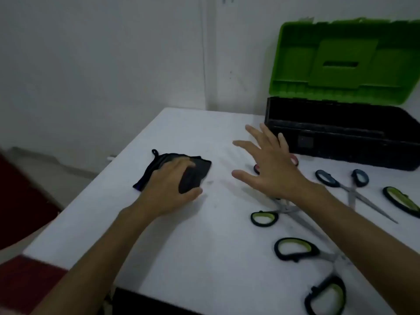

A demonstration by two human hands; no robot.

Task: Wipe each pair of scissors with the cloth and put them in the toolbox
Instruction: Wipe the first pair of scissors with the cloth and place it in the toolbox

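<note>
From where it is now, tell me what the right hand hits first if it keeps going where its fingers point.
Probably the toolbox: the right hand points up-left past its front corner, so it may only graze it; depth is unclear.

I see the toolbox [336, 135] at the back right of the counter [204, 235], lid up. The cloth [179, 171] lies far to its left. Four pairs of scissors [341, 185] lie just in front of the toolbox.

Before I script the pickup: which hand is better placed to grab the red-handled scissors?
Right. The right hand hovers open directly over the red-handled scissors, while the left hand grips the cloth.
</note>
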